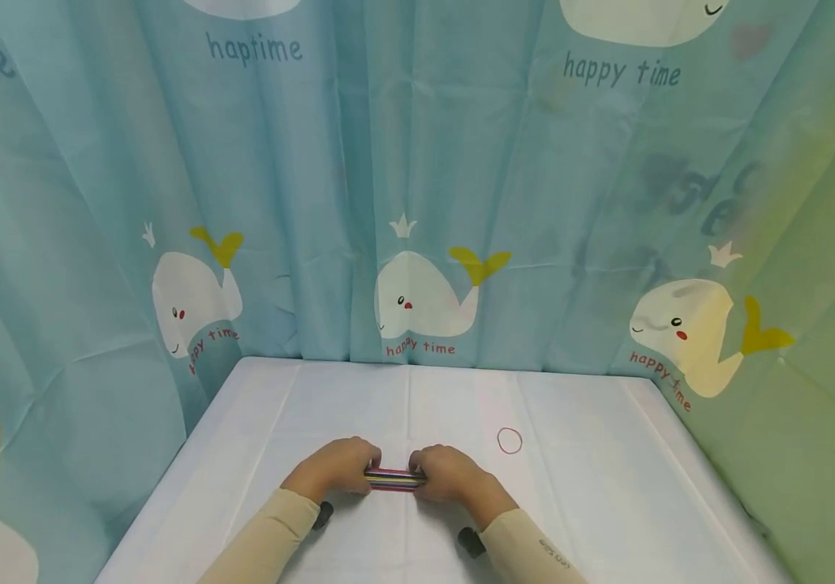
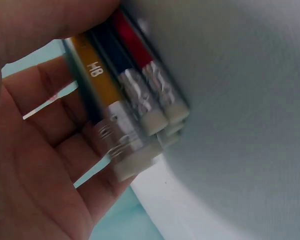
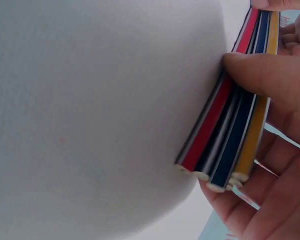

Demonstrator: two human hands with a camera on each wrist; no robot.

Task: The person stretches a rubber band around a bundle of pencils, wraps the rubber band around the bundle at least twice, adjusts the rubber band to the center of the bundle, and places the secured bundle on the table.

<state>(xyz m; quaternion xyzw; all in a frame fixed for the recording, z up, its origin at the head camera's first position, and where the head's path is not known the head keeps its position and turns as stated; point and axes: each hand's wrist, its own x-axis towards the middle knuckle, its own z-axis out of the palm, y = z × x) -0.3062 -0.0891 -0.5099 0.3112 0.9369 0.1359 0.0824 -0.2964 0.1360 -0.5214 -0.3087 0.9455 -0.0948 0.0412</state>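
Note:
A bundle of pencils [image 1: 395, 479] in red, dark blue and yellow lies crosswise between the two hands, just over the white table. My left hand [image 1: 347, 465] grips its left end, where white erasers in metal ferrules [image 2: 135, 95] stick out past the thumb. At the other end my right hand [image 1: 449, 473] holds the bundle with the thumb [image 3: 260, 72] across the pencils [image 3: 215, 130] and the fingers behind; flat, unsharpened ends show there. A thin red rubber band [image 1: 510, 440] lies on the table, beyond the right hand and to its right.
The table [image 1: 592, 487] wears a white cover with fold lines. Around its back and sides hangs a light blue curtain [image 1: 315, 203] printed with whales. Dark round devices [image 1: 471, 542] sit at both wrists, beside the beige sleeves [image 1: 527, 547].

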